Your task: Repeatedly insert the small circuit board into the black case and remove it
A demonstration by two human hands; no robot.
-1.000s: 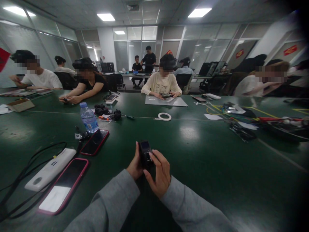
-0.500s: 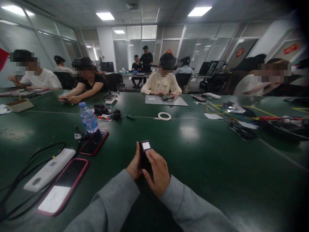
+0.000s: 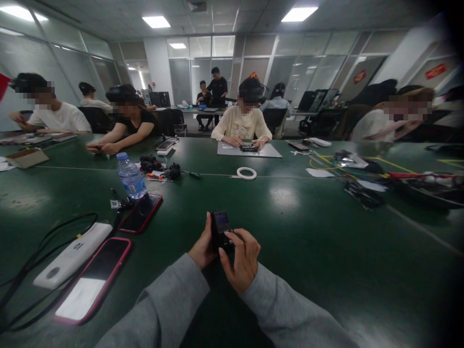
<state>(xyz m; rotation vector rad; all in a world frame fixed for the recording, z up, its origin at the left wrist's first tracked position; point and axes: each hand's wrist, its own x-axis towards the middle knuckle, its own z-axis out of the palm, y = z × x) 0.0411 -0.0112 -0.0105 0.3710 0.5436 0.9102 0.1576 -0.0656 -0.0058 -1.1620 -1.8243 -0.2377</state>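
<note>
A small black handheld device with a dark screen and controls below it stands tilted up over the green table. Closed around its left side is my left hand, thumb along the edge. My right hand has its fingers apart, and the index fingertip touches the device's front just under the screen. My right thumb lies near the lower edge; whether it touches there I cannot tell. Both wrists are in grey sleeves.
To the left are a pink-cased phone, a white power bank with black cables, a red-edged phone and a water bottle. Ahead lies a white ring. Cables lie right; several people sit around.
The device's screen has gone from bright white to dark. My right hand has shifted slightly right and down, uncovering more of the front, with its fingers more bent.
</note>
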